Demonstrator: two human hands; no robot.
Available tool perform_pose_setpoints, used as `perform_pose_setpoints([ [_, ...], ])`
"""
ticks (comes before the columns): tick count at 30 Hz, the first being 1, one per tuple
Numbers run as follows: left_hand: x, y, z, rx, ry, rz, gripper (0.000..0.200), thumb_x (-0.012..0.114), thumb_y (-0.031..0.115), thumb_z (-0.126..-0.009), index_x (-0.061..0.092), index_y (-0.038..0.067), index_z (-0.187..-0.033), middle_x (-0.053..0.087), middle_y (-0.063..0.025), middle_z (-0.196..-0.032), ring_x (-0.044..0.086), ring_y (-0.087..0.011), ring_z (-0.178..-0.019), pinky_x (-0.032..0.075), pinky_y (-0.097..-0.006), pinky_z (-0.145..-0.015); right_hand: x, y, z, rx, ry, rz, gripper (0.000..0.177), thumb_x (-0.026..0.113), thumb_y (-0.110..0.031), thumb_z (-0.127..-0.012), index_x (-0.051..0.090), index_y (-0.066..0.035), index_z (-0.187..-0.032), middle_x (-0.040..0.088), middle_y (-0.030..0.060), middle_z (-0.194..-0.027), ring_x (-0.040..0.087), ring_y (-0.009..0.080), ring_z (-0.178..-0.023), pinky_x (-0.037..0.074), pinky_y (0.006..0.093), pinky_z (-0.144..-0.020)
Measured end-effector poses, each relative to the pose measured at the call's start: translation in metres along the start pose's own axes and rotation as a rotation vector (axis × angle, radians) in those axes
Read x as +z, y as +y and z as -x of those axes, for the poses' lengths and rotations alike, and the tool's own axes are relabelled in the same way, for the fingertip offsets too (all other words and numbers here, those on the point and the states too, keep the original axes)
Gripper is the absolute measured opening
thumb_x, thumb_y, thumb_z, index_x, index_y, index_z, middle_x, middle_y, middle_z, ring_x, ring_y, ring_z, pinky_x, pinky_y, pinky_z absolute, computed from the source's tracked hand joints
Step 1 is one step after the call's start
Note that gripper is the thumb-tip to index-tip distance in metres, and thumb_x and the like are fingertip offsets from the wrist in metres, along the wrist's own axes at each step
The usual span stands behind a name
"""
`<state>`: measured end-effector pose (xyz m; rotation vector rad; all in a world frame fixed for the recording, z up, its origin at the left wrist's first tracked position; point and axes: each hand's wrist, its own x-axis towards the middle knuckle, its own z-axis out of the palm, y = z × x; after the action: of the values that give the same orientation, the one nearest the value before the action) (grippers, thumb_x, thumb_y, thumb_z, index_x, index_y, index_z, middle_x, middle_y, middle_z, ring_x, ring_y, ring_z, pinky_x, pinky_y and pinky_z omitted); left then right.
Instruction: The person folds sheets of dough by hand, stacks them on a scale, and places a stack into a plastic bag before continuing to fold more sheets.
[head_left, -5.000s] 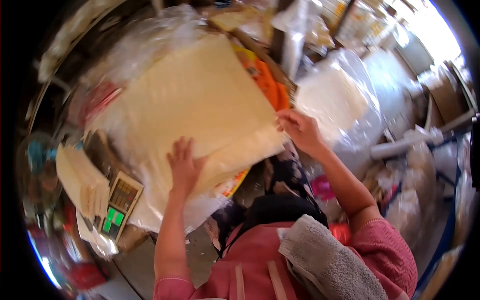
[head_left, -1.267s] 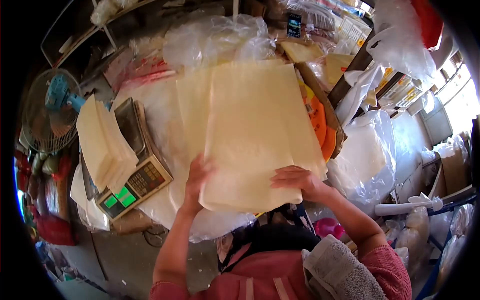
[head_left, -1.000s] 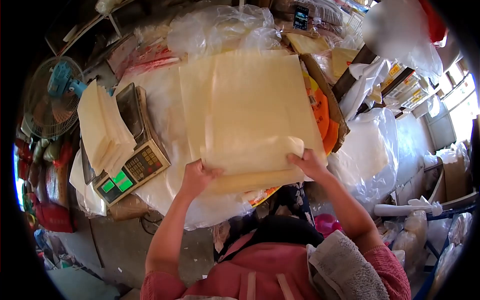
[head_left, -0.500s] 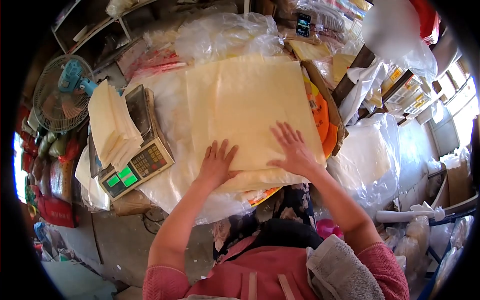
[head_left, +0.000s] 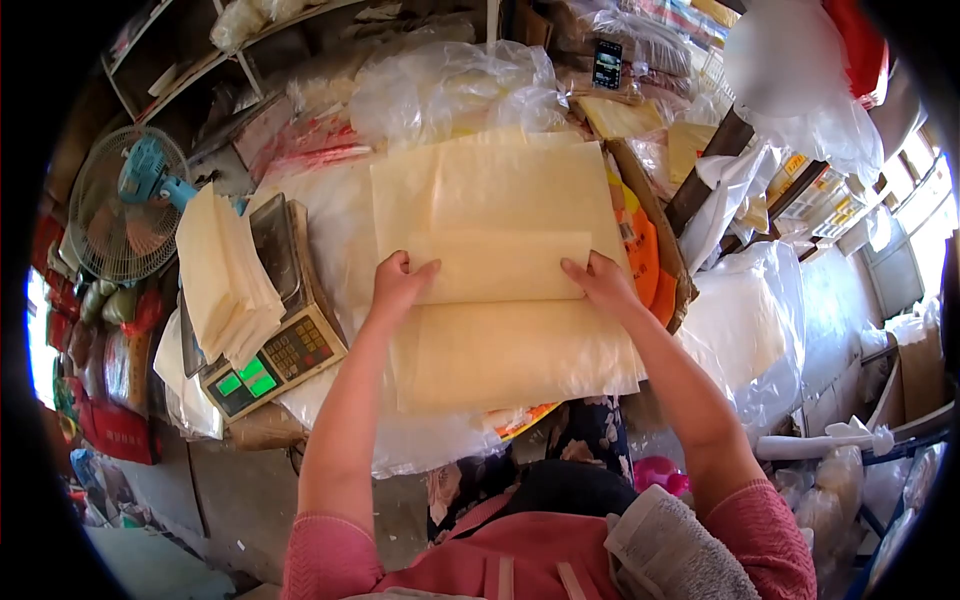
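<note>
A thin, cream-coloured, slightly see-through sheet (head_left: pixel 502 268) is folded over into a wide band between my hands. My left hand (head_left: pixel 402 283) pinches its left end with thumb and fingers. At the opposite end my right hand (head_left: pixel 603 283) grips the band the same way. Beneath it lie more flat sheets of the same kind (head_left: pixel 520 355), their far part spreading toward the back of the work surface. Left of them stands a digital scale (head_left: pixel 322 350) with green displays, bearing a bundle of long folded sheets (head_left: pixel 228 270).
A blue fan (head_left: pixel 130 190) stands at far left. Clear plastic film (head_left: pixel 450 90) is heaped behind the sheets, near a phone (head_left: pixel 607 64). Along the right runs a cardboard edge (head_left: pixel 680 270) beside orange packaging (head_left: pixel 652 260). A plastic-wrapped stack (head_left: pixel 745 310) sits farther right.
My hands were spread flat on the sheet near its front edge. They have moved forward and apart, closing on the sheet's sides, and its near part is now folded into a band.
</note>
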<state>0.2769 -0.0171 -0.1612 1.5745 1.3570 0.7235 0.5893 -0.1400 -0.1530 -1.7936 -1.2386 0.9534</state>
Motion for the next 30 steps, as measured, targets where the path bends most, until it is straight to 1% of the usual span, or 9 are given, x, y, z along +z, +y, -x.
perform_pose_setpoints([
  [3, 0.041, -0.016, -0.02, 0.035, 0.321, -0.503, 0.059, 0.072, 0.027, -0.078, 0.05, -0.003, -0.123, 0.061, -0.0162, -0.107, 0.059, -0.0253, -0.096, 0.048, -0.0345, -0.081, 0.008, 0.003, -0.023, 0.055, 0.084, 0.191, 0.052, 0.063, -0.048, -0.083, 0.059, -0.001, -0.103, 0.065, 0.0123, -0.092, 0.061, 0.0239, -0.084, 0.047, 0.034, -0.075],
  [4, 0.042, 0.01, -0.005, 0.071, 0.265, -0.621, 0.07, 0.065, 0.038, -0.081, 0.038, 0.003, -0.136, 0.042, -0.0209, -0.137, 0.039, -0.0317, -0.127, 0.035, -0.0469, -0.101, 0.01, 0.002, -0.029, 0.069, 0.103, 0.28, 0.053, 0.062, -0.049, -0.082, 0.059, -0.001, -0.103, 0.066, 0.0141, -0.095, 0.062, 0.0264, -0.087, 0.047, 0.0353, -0.077],
  [13, 0.095, -0.012, 0.007, 0.376, 0.153, -0.815, 0.067, 0.048, 0.052, -0.088, 0.034, 0.013, -0.141, 0.02, -0.0133, -0.152, 0.015, -0.0301, -0.141, 0.009, -0.057, -0.11, 0.02, 0.001, -0.036, 0.108, 0.189, 0.524, 0.056, 0.064, -0.045, -0.081, 0.055, 0.0, -0.112, 0.065, 0.0179, -0.1, 0.063, 0.0301, -0.093, 0.049, 0.0376, -0.081],
  [16, 0.082, -0.003, 0.007, 0.35, 0.107, -0.722, 0.066, 0.053, 0.047, -0.088, 0.036, 0.008, -0.138, 0.029, -0.0161, -0.147, 0.024, -0.0301, -0.137, 0.018, -0.05, -0.11, 0.013, 0.014, -0.038, 0.081, 0.127, 0.071, 0.035, 0.068, -0.032, -0.082, 0.057, -0.001, -0.092, 0.063, 0.0101, -0.079, 0.06, 0.0197, -0.062, 0.046, 0.0344, -0.055],
  [19, 0.067, 0.01, 0.048, 0.369, 0.412, -0.279, 0.064, 0.067, 0.035, -0.082, 0.041, -0.001, -0.128, 0.042, -0.0216, -0.133, 0.036, -0.033, -0.127, 0.028, -0.0445, -0.105, -0.001, -0.004, -0.007, 0.231, 0.034, -0.227, 0.019, 0.065, -0.019, -0.084, 0.058, -0.003, -0.092, 0.062, 0.006, -0.074, 0.058, 0.0145, -0.057, 0.046, 0.0316, -0.05],
  [20, 0.072, 0.013, 0.066, 0.18, 0.482, -0.227, 0.063, 0.076, 0.023, -0.074, 0.042, -0.004, -0.121, 0.052, -0.0195, -0.117, 0.05, -0.0304, -0.11, 0.041, -0.041, -0.093, 0.002, -0.019, 0.014, 0.303, 0.012, -0.431, 0.017, 0.063, -0.017, -0.085, 0.058, -0.003, -0.094, 0.061, 0.0053, -0.073, 0.059, 0.0157, -0.057, 0.048, 0.0322, -0.052],
  [22, 0.085, -0.01, 0.078, -0.29, 0.031, 0.501, 0.066, 0.076, 0.014, -0.071, 0.04, -0.001, -0.124, 0.053, -0.0157, -0.117, 0.054, -0.0261, -0.106, 0.047, -0.0362, -0.085, 0.023, -0.017, 0.055, 0.345, -0.096, -0.652, 0.017, 0.061, -0.015, -0.086, 0.056, -0.004, -0.099, 0.062, 0.0057, -0.079, 0.061, 0.018, -0.064, 0.053, 0.0325, -0.061],
  [24, 0.099, 0.013, 0.109, -0.197, 0.175, 0.924, 0.069, 0.073, 0.002, -0.068, 0.038, 0.002, -0.127, 0.054, -0.0116, -0.118, 0.057, -0.0222, -0.103, 0.05, -0.0323, -0.081, 0.06, -0.014, 0.098, 0.3, -0.226, -0.71, 0.022, 0.057, -0.015, -0.09, 0.053, -0.002, -0.107, 0.063, 0.0092, -0.091, 0.064, 0.0204, -0.076, 0.055, 0.0327, -0.072],
  [30, -0.007, 0.023, 0.111, 0.268, 0.34, 0.806, 0.098, 0.062, -0.015, -0.06, 0.021, 0.007, -0.146, 0.044, -0.0085, -0.137, 0.05, -0.0216, -0.119, 0.046, -0.0317, -0.094, 0.06, -0.051, 0.151, 0.14, -0.545, -0.528, 0.03, 0.049, -0.014, -0.096, 0.047, 0.001, -0.122, 0.061, 0.017, -0.109, 0.065, 0.0254, -0.094, 0.054, 0.0334, -0.082],
])
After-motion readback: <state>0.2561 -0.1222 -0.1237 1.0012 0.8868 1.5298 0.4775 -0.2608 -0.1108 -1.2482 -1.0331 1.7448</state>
